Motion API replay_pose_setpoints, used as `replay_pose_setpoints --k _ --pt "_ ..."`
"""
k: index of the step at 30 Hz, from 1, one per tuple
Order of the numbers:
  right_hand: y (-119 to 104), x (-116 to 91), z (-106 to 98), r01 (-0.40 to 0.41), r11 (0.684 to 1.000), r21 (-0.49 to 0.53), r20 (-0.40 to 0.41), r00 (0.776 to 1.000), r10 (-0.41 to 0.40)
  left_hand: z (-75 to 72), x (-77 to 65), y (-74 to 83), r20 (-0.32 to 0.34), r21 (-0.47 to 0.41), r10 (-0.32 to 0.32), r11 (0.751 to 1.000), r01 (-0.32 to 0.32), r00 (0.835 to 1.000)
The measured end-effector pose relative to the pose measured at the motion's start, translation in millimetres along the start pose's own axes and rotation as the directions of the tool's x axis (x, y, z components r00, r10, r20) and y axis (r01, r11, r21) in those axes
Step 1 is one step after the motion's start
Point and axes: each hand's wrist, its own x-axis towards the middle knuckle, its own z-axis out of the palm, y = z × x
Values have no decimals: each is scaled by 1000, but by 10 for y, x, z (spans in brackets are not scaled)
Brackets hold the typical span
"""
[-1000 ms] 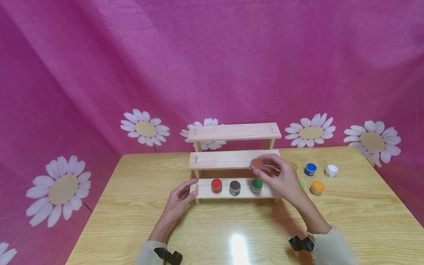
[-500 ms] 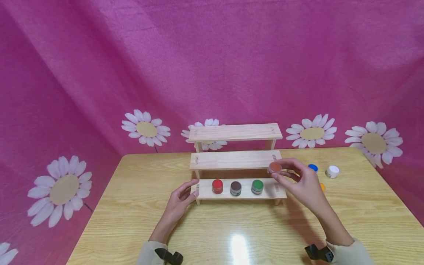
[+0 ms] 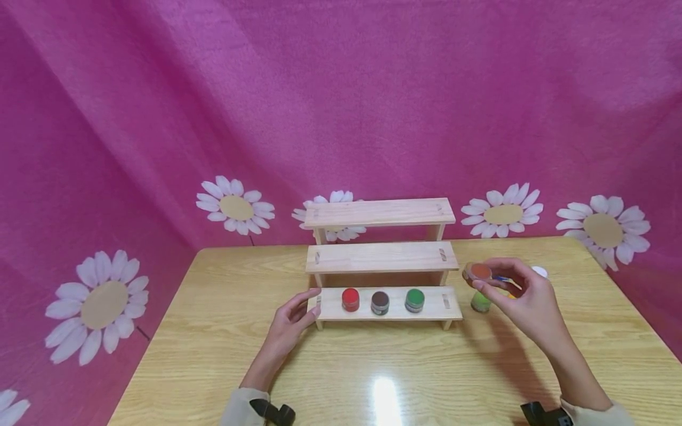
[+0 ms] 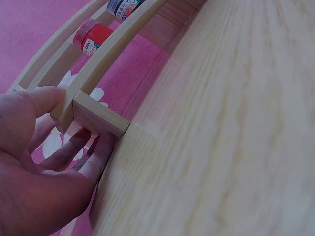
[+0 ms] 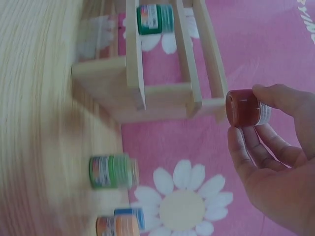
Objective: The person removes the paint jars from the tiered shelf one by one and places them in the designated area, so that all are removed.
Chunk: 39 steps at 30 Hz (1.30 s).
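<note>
My right hand [image 3: 527, 299] pinches a small reddish-brown paint jar [image 5: 243, 108] between thumb and fingers, held in the air just past the right end of the three-tier wooden shelf rack [image 3: 380, 257]. With my left hand [image 3: 288, 322] I grip the left end of the lowest tier; in the left wrist view the thumb lies on the board and the fingers reach beneath it. On that tier stand a red paint jar [image 3: 350, 299], a dark brown paint jar [image 3: 380, 303] and a green paint jar [image 3: 414, 300], spaced apart. The upper two tiers bear no jars.
Right of the rack, on the wooden table [image 3: 213, 343], stand a light green jar [image 3: 481, 302], a white-lidded jar [image 3: 540, 271], and blue [image 5: 138, 217] and orange [image 5: 117, 226] jars, partly hidden by my right hand in the head view. A pink flowered cloth [image 3: 341, 106] hangs behind.
My right hand has carried the reddish-brown jar rightward, from before the middle tier to beyond the rack's right end. My left hand stays on the lowest tier.
</note>
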Motion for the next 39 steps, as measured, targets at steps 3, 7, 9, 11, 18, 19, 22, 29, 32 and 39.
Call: replay_pose_setpoints --k 3,7,9,11,18,19,22,29,32,39 --pt "63 -20 -105 -28 1000 12 -8 1000 28 0 5 6 -4 4 -2 1000 2 1000" --pt "143 -49 -232 -58 998 2 -27 998 58 1 0 8 -5 1 -2 1000 2 1000" --pt "185 -57 -289 -72 997 -15 -39 997 71 3 -3 3 -5 -1 -2 1000 2 1000" --pt "237 -66 -354 -88 996 -22 -50 995 87 8 -5 3 -4 -4 -3 1000 3 1000" --pt "443 -88 -536 -156 987 -34 -85 985 153 14 -6 11 -5 -2 5 1000 -5 1000" --pt "471 -91 -553 -166 985 -41 -89 983 161 13 -7 14 -6 -2 6 1000 -6 1000" --pt "547 -99 -599 -187 981 -45 -95 979 183 10 -8 19 -5 1 3 1000 -3 1000" --pt "744 -144 -754 -202 979 35 -84 975 205 6 -1 10 3 -9 1 1000 -1 1000" --pt "824 -163 -818 -239 971 23 -71 968 240 3 -1 7 -6 0 -2 1000 2 1000" --pt "973 -228 -957 -353 931 -95 -44 936 350 -1 5 -1 -9 0 -5 1000 5 1000"
